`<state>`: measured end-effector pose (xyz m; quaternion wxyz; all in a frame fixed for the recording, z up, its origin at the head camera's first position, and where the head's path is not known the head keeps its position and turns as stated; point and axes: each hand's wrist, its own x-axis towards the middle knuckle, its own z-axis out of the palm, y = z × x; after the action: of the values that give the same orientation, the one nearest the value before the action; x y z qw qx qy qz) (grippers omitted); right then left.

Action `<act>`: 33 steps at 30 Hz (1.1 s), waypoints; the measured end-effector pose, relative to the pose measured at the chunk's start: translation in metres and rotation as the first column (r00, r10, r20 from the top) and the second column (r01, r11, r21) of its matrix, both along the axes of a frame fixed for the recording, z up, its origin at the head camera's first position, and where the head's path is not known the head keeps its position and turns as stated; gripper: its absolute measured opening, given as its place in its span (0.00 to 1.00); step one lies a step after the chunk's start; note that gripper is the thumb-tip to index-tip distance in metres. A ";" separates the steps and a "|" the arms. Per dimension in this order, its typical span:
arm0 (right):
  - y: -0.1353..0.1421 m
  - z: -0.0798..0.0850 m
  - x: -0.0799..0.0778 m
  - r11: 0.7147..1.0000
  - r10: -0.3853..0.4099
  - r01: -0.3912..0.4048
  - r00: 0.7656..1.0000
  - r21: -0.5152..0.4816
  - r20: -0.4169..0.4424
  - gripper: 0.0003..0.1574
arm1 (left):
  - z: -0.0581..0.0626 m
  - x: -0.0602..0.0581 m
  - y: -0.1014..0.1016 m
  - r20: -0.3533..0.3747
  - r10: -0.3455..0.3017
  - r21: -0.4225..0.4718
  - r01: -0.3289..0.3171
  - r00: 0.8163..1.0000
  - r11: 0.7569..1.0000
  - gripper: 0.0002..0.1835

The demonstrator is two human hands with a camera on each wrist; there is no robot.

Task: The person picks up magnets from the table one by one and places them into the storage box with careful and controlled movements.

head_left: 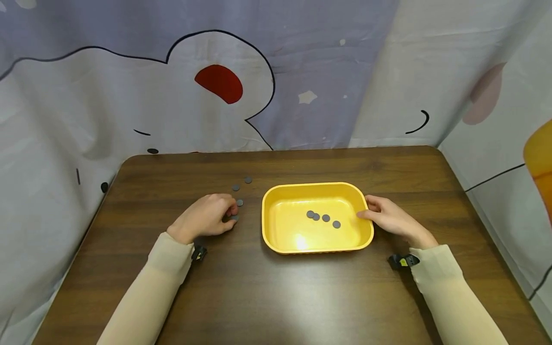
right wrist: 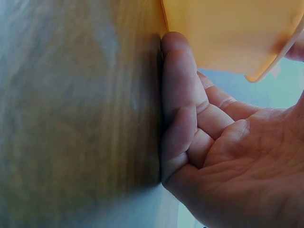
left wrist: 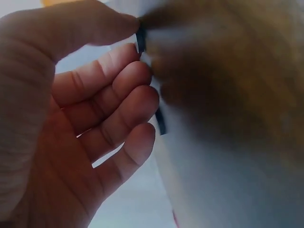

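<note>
My left hand (head_left: 206,216) is low over the table at the left, its fingers curled. Between its thumb and index fingertip is a small dark grey disc (left wrist: 141,40), seen edge-on in the left wrist view. A shallow yellow tray (head_left: 316,250) with rounded corners stands to the right of that hand. Several grey discs lie in it, among them one disc (head_left: 336,224) nearest the right side. My right hand (head_left: 390,218) grips the tray's right rim, thumb over the edge and the other fingers outside, low against the table in the right wrist view.
More grey discs lie loose on the brown wooden table (head_left: 302,297), just beyond my left hand: a near disc (head_left: 239,202), a middle disc (head_left: 235,187) and a far disc (head_left: 248,180). A patterned curtain (head_left: 310,72) hangs behind the table's far edge.
</note>
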<state>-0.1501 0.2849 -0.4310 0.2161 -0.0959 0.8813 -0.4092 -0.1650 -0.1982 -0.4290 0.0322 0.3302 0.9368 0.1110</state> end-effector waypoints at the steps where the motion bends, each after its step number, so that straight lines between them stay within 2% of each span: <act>1: 0.000 0.000 0.000 1.000 -0.001 0.001 1.000 -0.001 0.001 0.28 | 0.002 0.000 0.000 0.005 -0.003 -0.001 0.003 1.000 1.000 0.08; 5: 0.000 0.001 0.000 1.000 0.000 0.000 1.000 -0.003 0.003 0.28 | 0.013 -0.001 0.002 0.011 -0.009 0.026 0.009 1.000 1.000 0.08; 12: 0.001 0.000 0.000 1.000 0.005 -0.005 1.000 -0.014 0.000 0.29 | 0.035 -0.006 0.018 -0.052 -0.030 0.087 0.035 0.998 0.996 0.08; 21: 0.000 -0.001 -0.001 1.000 0.004 -0.004 1.000 -0.024 -0.004 0.28 | 0.063 -0.012 0.056 -0.084 -0.107 0.084 0.114 0.991 0.990 0.07; 29: -0.001 0.001 0.000 1.000 0.008 -0.008 1.000 -0.024 -0.005 0.29 | 0.084 -0.018 0.089 -0.132 -0.204 0.099 0.217 0.970 0.971 0.04; 33: -0.001 0.001 0.001 1.000 0.005 -0.005 1.000 -0.025 0.003 0.30 | 0.094 -0.020 0.109 -0.129 -0.253 0.115 0.268 0.959 0.956 0.03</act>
<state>-0.1495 0.2842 -0.4300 0.2171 -0.1004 0.8755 -0.4199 -0.1845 -0.0893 -0.3346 -0.0284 0.4582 0.8759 0.1482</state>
